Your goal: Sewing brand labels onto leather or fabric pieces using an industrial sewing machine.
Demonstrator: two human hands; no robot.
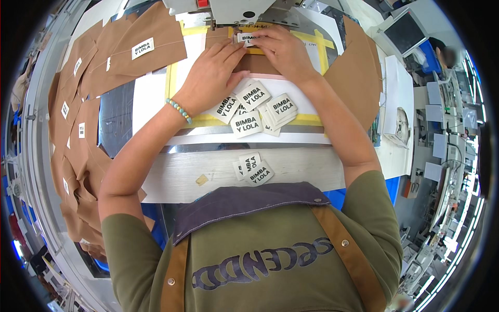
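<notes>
A white label [244, 38] with dark print lies on a brown fabric piece [257, 64] under the head of a sewing machine [228, 13]. My left hand [212, 75] rests flat with its fingers stretched out, their tips at the label's lower left edge and the thumb apart. From the other side my right hand [286, 52] has its bent fingers closed on the label's right end, partly covering it. Just below both hands, a loose pile of similar labels [253, 94] is spread over the white work surface, some overlapping.
Brown fabric pieces [119, 52] with labels on them cover the left side. Another brown piece [353, 67] lies at the right. Yellow tape [323, 52] frames the work area. A few more labels [260, 173] sit near the front edge. A monitor [404, 32] stands at the far right.
</notes>
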